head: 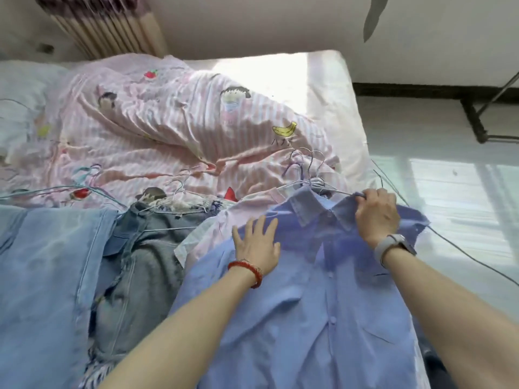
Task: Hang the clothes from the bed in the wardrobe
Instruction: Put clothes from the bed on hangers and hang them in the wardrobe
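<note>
- Bed (331, 88) fills the middle and left; floor (449, 169) lies at 3 o'clock.
- Quilt (157, 130) lies crumpled on the bed, toward 11 o'clock; pillow (19, 108) at 9 o'clock beside it.
- Three garments lie side by side on the near edge: skirt (42, 276) at 8 o'clock, jeans (140, 262) just right of it, shirt (323, 304) at 5 o'clock.
- Shirt overlaps a second shirt (213, 228) under its left shoulder.
- Hangers (306, 169) lie behind the shirt collar.
- Left hand (257, 242) rests flat on the shirt's left shoulder; right hand (376, 211) pinches the collar's right side.
</note>
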A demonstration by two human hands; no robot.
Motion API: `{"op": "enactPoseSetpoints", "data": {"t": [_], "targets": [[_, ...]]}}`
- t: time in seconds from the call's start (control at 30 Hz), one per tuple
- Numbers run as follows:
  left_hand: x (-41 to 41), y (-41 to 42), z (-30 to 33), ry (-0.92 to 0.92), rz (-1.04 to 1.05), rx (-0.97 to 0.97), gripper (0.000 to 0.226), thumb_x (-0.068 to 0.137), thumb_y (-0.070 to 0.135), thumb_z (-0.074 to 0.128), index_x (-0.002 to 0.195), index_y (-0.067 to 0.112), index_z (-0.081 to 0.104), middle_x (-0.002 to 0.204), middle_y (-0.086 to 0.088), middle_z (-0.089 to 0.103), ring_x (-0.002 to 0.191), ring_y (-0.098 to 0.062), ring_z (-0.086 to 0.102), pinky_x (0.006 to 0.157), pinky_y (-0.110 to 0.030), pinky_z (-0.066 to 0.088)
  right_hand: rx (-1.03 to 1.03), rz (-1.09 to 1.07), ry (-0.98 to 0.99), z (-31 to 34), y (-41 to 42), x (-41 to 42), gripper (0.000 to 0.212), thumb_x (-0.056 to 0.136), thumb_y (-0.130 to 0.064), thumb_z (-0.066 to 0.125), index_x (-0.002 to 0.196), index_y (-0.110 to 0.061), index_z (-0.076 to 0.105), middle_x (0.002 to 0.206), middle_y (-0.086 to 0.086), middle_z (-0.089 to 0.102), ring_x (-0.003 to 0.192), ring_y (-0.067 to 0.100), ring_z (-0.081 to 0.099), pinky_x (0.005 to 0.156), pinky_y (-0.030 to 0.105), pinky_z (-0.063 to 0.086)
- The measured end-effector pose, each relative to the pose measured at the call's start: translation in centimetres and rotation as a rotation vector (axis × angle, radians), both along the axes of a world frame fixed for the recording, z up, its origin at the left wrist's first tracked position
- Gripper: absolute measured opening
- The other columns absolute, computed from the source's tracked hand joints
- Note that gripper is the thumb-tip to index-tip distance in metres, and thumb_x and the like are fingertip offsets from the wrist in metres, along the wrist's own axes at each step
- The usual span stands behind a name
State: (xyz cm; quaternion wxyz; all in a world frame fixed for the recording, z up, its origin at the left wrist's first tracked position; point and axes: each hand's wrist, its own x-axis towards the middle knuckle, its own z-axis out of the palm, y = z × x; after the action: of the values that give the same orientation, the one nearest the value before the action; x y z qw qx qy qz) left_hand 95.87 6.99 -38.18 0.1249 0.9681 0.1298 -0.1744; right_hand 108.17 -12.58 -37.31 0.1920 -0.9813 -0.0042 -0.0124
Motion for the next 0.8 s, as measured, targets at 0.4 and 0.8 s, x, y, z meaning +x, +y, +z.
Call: {"op": "enactPoseSetpoints", "data": {"t": [0.4, 0.8], "targets": [[-2.6, 2.5, -3.5, 0.132, -0.077, 0.12, 0.055, 0.096, 0.039, 0.029, 0.147, 0.028, 0.009, 0.156, -0.002, -0.002, 0.143, -0.024, -0.006, 0.11, -0.056, -0.006, -0.053, 0.295, 0.4, -5.1, 3.8, -3.6, 0.053, 0.095, -0.03, 0.038, 0.144, -0.017, 0.023, 0.153, 0.008, 0.018, 0.14, 0.027, 0.013, 0.112, 0.047, 0.017], [-20.9, 14.3, 8.6, -0.189, 0.42, 0.28, 0.052, 0.095, 0.034, 0.032, 0.145, 0.027, 0.021, 0.153, 0.003, 0.018, 0.141, -0.013, 0.011, 0.113, -0.043, 0.006, 0.081, 0.879, -0.01, 6.5, 19.8, -17.7, 0.036, 0.088, -0.018, 0.053, 0.123, -0.01, 0.055, 0.132, 0.011, 0.051, 0.128, 0.033, 0.038, 0.102, 0.053, 0.03]]}}
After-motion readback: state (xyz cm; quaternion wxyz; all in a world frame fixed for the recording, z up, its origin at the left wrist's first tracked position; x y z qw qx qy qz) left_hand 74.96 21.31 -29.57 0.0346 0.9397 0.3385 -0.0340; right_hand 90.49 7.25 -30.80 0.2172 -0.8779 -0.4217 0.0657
